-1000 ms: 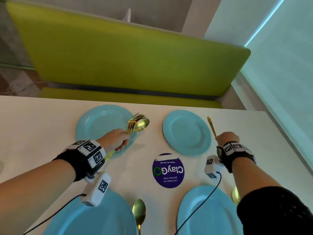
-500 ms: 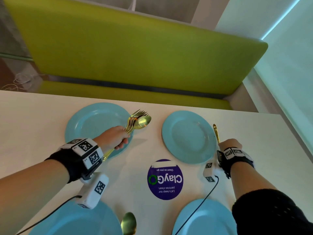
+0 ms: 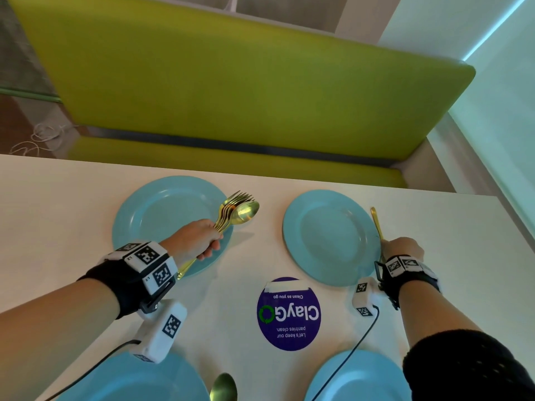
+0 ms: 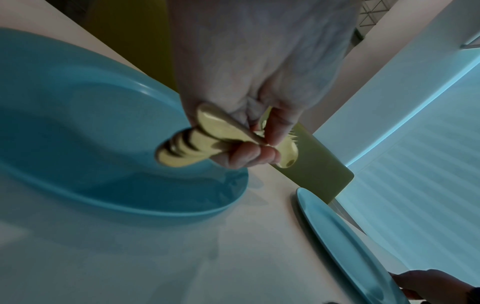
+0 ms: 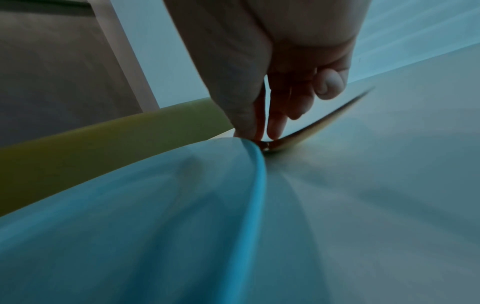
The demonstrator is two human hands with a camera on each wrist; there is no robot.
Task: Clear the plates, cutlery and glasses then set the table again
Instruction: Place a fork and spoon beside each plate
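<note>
Head view: bright, evenly lit; cool daylight entered from the right, with a thin cyan strip of light (image 3: 498, 27) at upper right. Soft shadows fell on the counter (image 3: 58, 221) beside the far-left plate (image 3: 150, 209). Gold cutlery bundle (image 3: 237, 209) showed glare. Wide-angle bending was marked at the edges. Left wrist view: dim, bluish, grainy; left hand (image 4: 249, 86) soft-focused. Right wrist view: dim, heavily motion-blurred; far-right plate (image 5: 161, 216) rim smeared.
</note>
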